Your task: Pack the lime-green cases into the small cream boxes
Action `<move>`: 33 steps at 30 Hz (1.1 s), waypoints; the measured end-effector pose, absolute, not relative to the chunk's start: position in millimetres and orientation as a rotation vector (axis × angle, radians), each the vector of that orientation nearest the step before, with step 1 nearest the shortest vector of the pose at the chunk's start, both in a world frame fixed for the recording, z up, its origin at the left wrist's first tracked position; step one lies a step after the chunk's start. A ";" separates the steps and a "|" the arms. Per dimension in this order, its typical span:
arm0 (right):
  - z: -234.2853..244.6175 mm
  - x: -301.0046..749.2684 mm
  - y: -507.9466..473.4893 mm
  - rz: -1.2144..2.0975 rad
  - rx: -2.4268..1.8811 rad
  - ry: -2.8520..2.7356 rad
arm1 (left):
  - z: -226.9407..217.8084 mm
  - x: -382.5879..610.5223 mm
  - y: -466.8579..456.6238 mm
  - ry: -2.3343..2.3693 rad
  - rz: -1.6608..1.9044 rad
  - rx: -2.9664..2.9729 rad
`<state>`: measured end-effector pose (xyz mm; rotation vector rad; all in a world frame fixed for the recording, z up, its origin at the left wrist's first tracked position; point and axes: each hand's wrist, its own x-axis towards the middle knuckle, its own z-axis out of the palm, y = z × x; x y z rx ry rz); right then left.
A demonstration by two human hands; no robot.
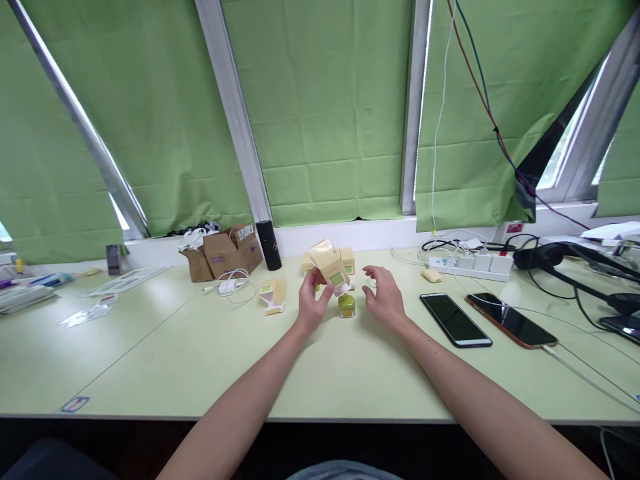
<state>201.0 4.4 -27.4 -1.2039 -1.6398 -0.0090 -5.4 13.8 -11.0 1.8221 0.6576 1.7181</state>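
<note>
My left hand point(314, 301) is closed around a small cream carton with a green label point(331, 268), held tilted above the table with its top flap up. A small green bottle point(347, 305) stands on the table between my hands, just below the carton. My right hand point(383, 297) hovers to the right of the bottle with its fingers loosely curled and apart, holding nothing I can make out. A second opened cream carton point(273, 295) lies to the left. More cream cartons point(347, 259) sit behind the held one.
The pale green table point(210, 360) runs along a window sill with green blinds. Brown cardboard boxes point(223, 252), a black cylinder point(269, 245) and a white cable point(231, 285) lie at back left. Two phones point(455, 319) point(510, 319), a power strip point(470, 264) and cables sit at right.
</note>
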 end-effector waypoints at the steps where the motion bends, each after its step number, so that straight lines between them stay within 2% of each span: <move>1: -27.8 201.1 5.1 -0.006 -1.193 -1.638 | -10.3 -5.1 14.1 0.645 1.724 1.790; 9: -24.5 198.4 2.5 0.088 -1.036 -1.629 | -8.8 -3.9 12.8 0.602 1.604 1.524; 20: -19.5 192.0 -8.8 0.309 -0.723 -1.667 | -10.6 0.5 10.7 0.627 1.474 1.534; 33: -15.0 186.7 -14.7 0.515 -0.696 -1.676 | -13.9 0.2 11.8 0.622 1.443 1.574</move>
